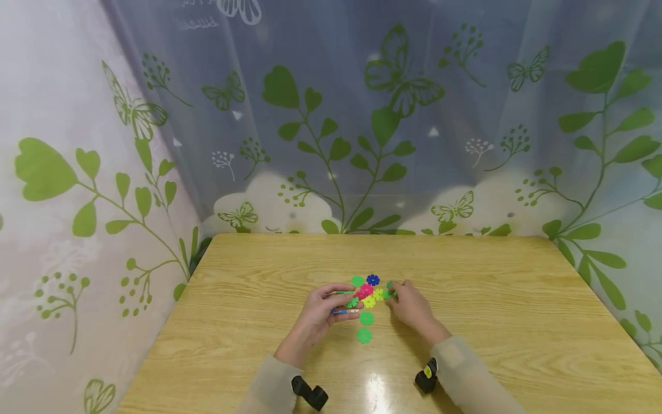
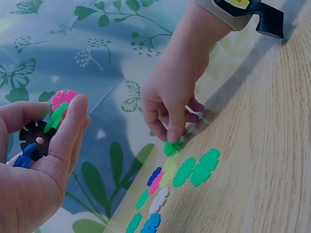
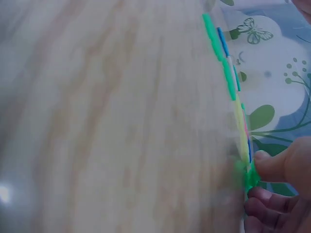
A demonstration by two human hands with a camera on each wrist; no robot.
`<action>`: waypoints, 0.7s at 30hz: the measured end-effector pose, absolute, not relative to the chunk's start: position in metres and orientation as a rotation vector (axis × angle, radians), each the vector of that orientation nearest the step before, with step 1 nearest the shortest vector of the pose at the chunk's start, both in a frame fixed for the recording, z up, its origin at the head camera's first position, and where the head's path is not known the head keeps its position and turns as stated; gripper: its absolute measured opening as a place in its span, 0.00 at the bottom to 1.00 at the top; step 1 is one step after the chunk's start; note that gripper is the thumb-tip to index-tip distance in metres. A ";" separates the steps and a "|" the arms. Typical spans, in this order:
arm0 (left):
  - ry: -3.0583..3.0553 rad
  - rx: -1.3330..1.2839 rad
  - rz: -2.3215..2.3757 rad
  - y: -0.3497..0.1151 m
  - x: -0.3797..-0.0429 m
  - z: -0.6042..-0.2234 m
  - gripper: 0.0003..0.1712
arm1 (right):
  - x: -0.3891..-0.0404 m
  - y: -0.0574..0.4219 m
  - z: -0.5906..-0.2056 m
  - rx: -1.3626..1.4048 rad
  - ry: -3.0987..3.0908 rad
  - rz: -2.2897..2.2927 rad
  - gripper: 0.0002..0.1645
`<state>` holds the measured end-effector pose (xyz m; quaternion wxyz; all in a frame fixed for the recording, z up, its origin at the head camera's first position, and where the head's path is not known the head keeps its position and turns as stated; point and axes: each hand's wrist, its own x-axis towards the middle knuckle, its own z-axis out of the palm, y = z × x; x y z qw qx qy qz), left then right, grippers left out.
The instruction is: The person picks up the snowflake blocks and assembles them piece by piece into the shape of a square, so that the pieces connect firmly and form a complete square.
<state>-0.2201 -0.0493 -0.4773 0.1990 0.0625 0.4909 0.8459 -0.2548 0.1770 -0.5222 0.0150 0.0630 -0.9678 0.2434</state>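
My left hand [image 1: 319, 310] holds a small cluster of plastic snowflake discs above the table, between thumb and fingers. In the left wrist view it includes a pink disc [image 2: 63, 98], a green disc [image 2: 55, 118], a black disc [image 2: 35, 140] and a blue disc [image 2: 25, 155]. With thumb and fingertips my right hand [image 1: 414, 307] pinches a green snowflake disc [image 2: 172, 147] at the right end of the flat discs. Next to that disc lie yellow discs [image 2: 169, 171]. The right wrist view shows the pinched green disc [image 3: 252, 177] at the thumb tip, partly hidden by fingers.
On the wooden table [image 1: 233, 276] two green discs [image 2: 204, 167] lie nearer the body. A dark blue disc [image 1: 373, 280], a white disc [image 2: 159, 199] and a blue disc [image 2: 151, 223] lie flat too. A patterned curtain [image 1: 331, 115] hangs behind the table.
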 end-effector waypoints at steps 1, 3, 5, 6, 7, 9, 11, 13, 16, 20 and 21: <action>1.373 0.176 2.365 -0.049 -0.220 -0.477 0.22 | -0.255 0.178 -0.521 0.194 -3.001 0.765 0.10; 1.369 0.169 2.367 -0.049 -0.221 -0.477 0.20 | -0.254 0.180 -0.519 0.194 -2.972 0.788 0.07; 1.366 0.166 2.372 -0.050 -0.221 -0.477 0.18 | -0.253 0.181 -0.517 0.199 -2.935 0.825 0.05; 1.364 0.163 2.374 -0.050 -0.221 -0.477 0.18 | -0.253 0.182 -0.516 0.198 -2.916 0.859 0.05; 1.363 0.161 2.376 -0.050 -0.222 -0.477 0.17 | -0.253 0.182 -0.515 0.203 -2.890 0.894 0.06; 1.366 0.160 2.381 -0.050 -0.222 -0.476 0.17 | -0.252 0.183 -0.514 0.214 -2.829 0.992 0.05; 1.371 0.162 2.382 -0.050 -0.223 -0.476 0.17 | -0.250 0.184 -0.512 0.216 -2.758 1.119 0.05; 1.375 0.158 2.377 -0.050 -0.222 -0.476 0.17 | -0.247 0.183 -0.511 0.215 -2.691 1.234 0.05; 1.386 0.149 2.371 -0.048 -0.222 -0.477 0.15 | -0.241 0.182 -0.506 0.210 -2.611 1.388 0.06; 1.400 0.136 2.374 -0.047 -0.223 -0.478 0.16 | -0.235 0.179 -0.500 0.206 -2.521 1.557 0.08; 1.400 0.135 2.380 -0.047 -0.223 -0.478 0.16 | -0.235 0.178 -0.499 0.209 -2.495 1.598 0.08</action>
